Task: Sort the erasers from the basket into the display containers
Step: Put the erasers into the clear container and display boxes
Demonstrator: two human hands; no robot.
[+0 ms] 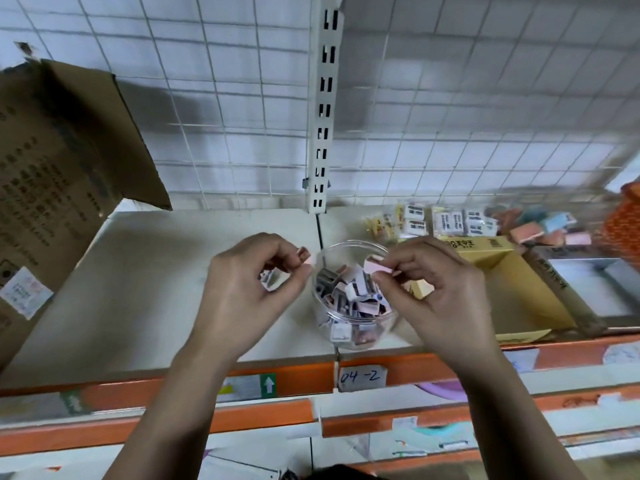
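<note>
A white shelf [156, 289] backed by a wire grid [450, 98] carries a clear jar [349, 327] part-filled with small wrapped erasers [349, 296]. Just left of the jar's rim the left hand [242, 289] pinches a pink-tipped eraser [308, 258] between thumb and forefinger, and over the jar's right rim the right hand [440, 292] pinches a pink eraser [379, 266] likewise. A yellow box [519, 289] sits just right of the jar, an orange basket [623, 230] well beyond it.
</note>
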